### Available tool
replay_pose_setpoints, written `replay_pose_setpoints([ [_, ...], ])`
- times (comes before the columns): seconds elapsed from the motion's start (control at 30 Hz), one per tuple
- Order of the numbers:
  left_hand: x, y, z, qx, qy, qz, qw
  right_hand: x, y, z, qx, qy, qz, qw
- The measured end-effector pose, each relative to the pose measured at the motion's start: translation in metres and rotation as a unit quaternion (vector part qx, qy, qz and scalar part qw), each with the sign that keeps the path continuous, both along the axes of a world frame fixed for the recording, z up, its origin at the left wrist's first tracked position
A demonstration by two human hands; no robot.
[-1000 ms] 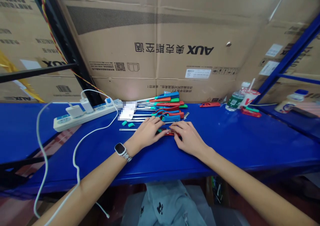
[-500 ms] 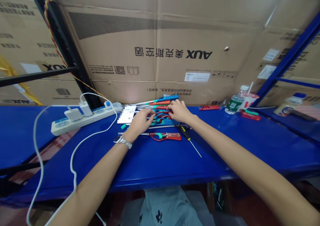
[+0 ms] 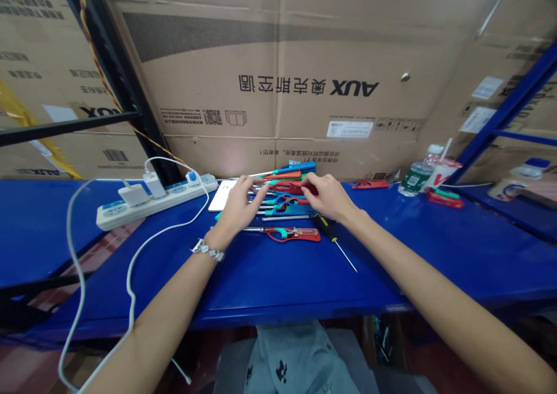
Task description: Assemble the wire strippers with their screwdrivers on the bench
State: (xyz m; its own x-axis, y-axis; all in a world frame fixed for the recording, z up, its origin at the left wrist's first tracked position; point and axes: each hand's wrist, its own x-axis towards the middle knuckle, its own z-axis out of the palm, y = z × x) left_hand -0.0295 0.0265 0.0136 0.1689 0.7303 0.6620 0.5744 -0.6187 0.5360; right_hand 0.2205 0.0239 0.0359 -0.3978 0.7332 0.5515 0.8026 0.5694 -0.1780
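Several long-nosed gas lighters with red or blue handles lie side by side on the blue table. My right hand (image 3: 331,198) pinches the handle end of a red lighter (image 3: 288,187) in the middle of the group. Over the metal barrels is my left hand (image 3: 238,205), its thumb and fingers apart; its fingertips partly cover the barrels. Just below, a blue lighter (image 3: 289,209) lies flat. Closer to me rests another red lighter (image 3: 300,234) with a green trigger. A black and yellow screwdriver (image 3: 325,226) points toward the front right.
A white phone-like screen (image 3: 220,198) lies partly behind my left hand. On the left runs a power strip (image 3: 174,194) with plugs and a looping white cable (image 3: 130,278). To the right are a red casing (image 3: 369,184), a bottle (image 3: 415,179) and a cup (image 3: 441,173). Cardboard (image 3: 304,46) stands behind.
My right hand has drawn slightly back with the red lighter's handle, which now shows more clearly. My left thumb and fingers have spread. The view has shifted a little.
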Motion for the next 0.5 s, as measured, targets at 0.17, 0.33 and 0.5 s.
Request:
replay_pose_setpoints([
  [0.17,0.004,-0.006,0.003,-0.175,-0.035,-0.068,0.982,-0.002,-0.032,-0.023,-0.016,0.053,0.067,0.996],
  [0.33,0.0,-0.004,0.002,-0.219,-0.054,-0.173,0.959,-0.005,-0.041,-0.034,-0.057,0.114,0.098,0.987],
  [0.5,-0.003,-0.006,0.002,-0.227,-0.069,-0.201,0.951,-0.01,-0.041,-0.038,-0.193,0.218,0.14,0.946],
])
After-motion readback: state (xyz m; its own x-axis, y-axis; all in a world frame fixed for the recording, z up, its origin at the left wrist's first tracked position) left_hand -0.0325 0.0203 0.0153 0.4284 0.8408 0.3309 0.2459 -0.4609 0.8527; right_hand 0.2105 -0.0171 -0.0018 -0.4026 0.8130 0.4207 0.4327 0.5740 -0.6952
